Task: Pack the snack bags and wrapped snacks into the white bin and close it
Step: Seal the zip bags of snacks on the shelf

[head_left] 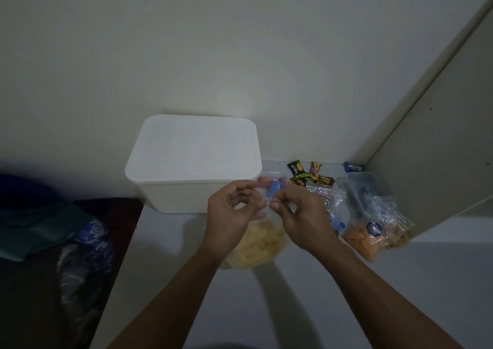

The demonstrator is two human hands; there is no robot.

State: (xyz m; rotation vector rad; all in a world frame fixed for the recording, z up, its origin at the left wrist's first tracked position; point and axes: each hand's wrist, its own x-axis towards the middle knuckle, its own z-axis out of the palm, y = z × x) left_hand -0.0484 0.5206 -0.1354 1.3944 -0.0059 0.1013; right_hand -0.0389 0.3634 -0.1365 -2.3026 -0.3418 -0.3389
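Clear snack bag (pixel 262 231) of yellow sticks, pinched at its top edge by left hand (pixel 234 209) and right hand (pixel 298 215), fingers curled, just before lidded white bin (pixel 192 161); wrapped snacks (pixel 309 175) and other bags (pixel 373 226) right of it on pale shelf (pixel 293 308)

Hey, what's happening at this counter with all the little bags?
A person is packing snacks. Both hands, left and right, pinch the top edge of a clear bag of yellow snacks that hangs over the counter, seemingly working at its seal. The white bin stands behind with its lid still on, so nothing is going in yet. More snack bags and small wrapped snacks lie to the right, waiting.
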